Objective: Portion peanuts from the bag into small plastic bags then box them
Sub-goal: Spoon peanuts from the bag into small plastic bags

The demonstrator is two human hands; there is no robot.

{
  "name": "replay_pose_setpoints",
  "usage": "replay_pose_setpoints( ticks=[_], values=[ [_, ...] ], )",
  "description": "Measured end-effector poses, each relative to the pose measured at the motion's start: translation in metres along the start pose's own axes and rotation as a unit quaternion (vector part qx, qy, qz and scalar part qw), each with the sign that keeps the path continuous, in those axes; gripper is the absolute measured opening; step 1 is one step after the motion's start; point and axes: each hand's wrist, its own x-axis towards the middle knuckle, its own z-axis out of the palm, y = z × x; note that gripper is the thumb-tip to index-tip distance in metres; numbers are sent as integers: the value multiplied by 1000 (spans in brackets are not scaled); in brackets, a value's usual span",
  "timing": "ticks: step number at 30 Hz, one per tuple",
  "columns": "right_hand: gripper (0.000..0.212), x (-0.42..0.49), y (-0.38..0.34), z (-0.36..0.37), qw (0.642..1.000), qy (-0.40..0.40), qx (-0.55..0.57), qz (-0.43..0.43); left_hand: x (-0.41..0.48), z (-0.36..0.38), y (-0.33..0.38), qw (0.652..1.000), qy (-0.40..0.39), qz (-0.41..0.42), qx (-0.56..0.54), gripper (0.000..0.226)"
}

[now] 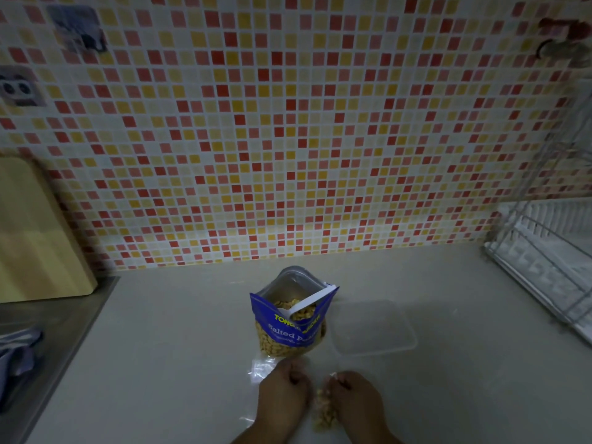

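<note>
A blue bag of salted peanuts (290,322) stands open on the counter, with a white scoop (312,302) leaning inside its mouth. Just in front of it, my left hand (285,387) and my right hand (355,400) both pinch the top of a small clear plastic bag (323,411) filled with peanuts. More clear small bags (261,368) lie flat beside my left hand. A clear plastic box (374,328) sits to the right of the peanut bag.
A wooden cutting board (35,232) leans against the mosaic-tiled wall at the left, beside a steel sink edge (57,331) with a blue cloth (16,357). A white wire dish rack (544,257) stands at the right.
</note>
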Motion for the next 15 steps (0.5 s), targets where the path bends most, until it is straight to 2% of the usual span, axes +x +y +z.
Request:
replay_pose_setpoints(
  ticks=[3,8,11,15],
  values=[
    [15,8,0,3,1000,8,-18,0,6,7,-4,1000,6,7,8,35],
    [10,13,3,4,999,24,-39,-6,8,15,-12,1000,0,1,-12,36],
    [21,15,2,6,997,15,-70,-17,5,19,-16,1000,7,-2,-9,36],
    [14,14,-1,5,996,16,-82,-11,4,21,-18,1000,3,4,0,35]
  ],
)
